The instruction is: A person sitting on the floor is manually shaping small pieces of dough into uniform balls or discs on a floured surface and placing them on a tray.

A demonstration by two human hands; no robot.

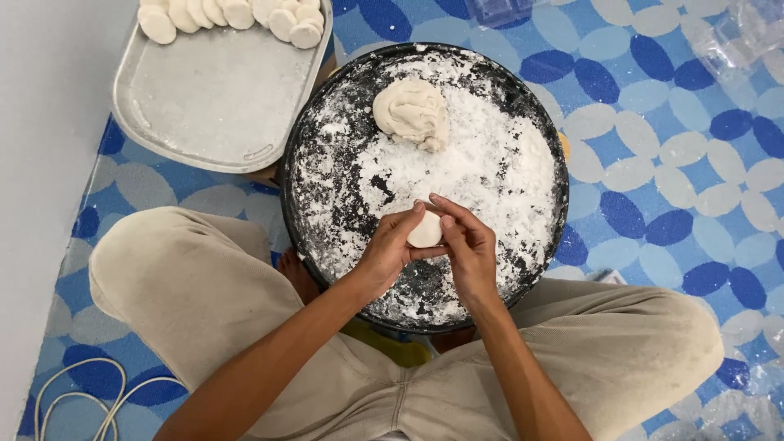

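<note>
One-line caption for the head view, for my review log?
Seated cross-legged, a person shapes a small dough piece between left hand and right hand over a floured round pan, beside a tray of finished pieces.

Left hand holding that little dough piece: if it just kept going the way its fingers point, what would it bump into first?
The left hand points up and right, straight at the small dough piece it already touches, with the right hand on the other side. Past those lies the floured round pan.
</note>
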